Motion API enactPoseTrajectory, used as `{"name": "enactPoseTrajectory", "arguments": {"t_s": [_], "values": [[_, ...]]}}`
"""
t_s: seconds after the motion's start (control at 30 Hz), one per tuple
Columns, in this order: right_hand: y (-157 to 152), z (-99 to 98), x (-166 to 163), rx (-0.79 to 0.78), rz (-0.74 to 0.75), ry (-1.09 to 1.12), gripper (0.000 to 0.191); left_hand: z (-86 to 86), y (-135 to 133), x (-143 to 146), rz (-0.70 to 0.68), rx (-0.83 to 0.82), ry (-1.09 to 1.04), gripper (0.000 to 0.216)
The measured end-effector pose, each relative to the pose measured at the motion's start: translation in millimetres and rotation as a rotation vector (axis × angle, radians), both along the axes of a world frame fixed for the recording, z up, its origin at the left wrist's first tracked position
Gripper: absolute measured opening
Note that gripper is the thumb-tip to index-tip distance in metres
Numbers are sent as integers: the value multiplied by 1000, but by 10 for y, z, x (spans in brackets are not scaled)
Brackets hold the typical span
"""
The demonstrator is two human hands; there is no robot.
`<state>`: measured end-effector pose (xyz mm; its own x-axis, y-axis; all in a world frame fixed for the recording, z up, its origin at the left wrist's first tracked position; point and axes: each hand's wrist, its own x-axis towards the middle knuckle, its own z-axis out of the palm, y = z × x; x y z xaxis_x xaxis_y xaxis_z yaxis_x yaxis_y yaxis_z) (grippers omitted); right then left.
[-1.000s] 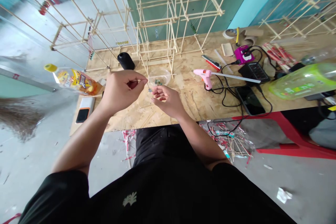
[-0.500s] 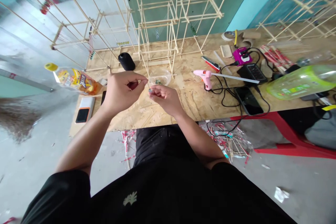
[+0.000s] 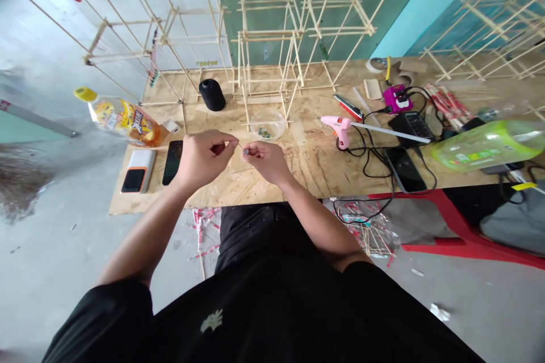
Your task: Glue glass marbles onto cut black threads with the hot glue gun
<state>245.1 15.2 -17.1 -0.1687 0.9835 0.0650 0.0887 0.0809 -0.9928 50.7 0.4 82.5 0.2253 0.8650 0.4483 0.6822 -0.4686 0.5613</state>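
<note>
My left hand (image 3: 203,157) is closed in a pinch on a thin needle or pin that points right. My right hand (image 3: 264,160) is pinched on a small dark bead (image 3: 246,151) at the needle's tip. Both hands hover over the chipboard table (image 3: 306,167), close together. Just beyond them stands a clear plastic bowl (image 3: 268,123) with several small beads inside. A black thread spool (image 3: 212,94) stands further back to the left.
Tall frames of thin wooden sticks (image 3: 272,45) rise at the back. A pink glue gun (image 3: 340,126), cables, a phone (image 3: 404,169) and a green bottle (image 3: 489,144) lie right. An orange drink bottle (image 3: 123,119), a power bank (image 3: 138,170) and a phone (image 3: 172,161) lie left.
Both hands have drawn a little nearer to me and away from the bowl. The right hand's fingers have closed on the bead at the needle's tip. The camera tilted slightly.
</note>
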Motion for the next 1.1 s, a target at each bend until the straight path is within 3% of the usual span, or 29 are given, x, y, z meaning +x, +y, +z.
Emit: {"name": "enactPoseTrajectory", "arguments": {"t_s": [0.23,0.43,0.6,0.7,0.87,1.0,1.1], "values": [[133,30,-196,256,61,-646,21,-529,-308,-306,188,45,131,32],[475,-59,-537,327,157,-826,24,-1066,-542,-512,419,-144,201,34],[717,-84,-799,331,182,-867,28,-1316,-638,-499,517,-238,157,36],[775,-74,-888,349,185,-833,24,-1311,-673,-497,550,-202,121,36],[691,-86,-876,431,264,-665,18,-1060,-560,-674,528,28,-17,39],[559,-120,-805,520,252,-455,13,-894,-266,-775,473,14,-184,28],[486,-101,-760,591,232,-430,13,-823,-111,-749,399,-58,-218,27]]}}
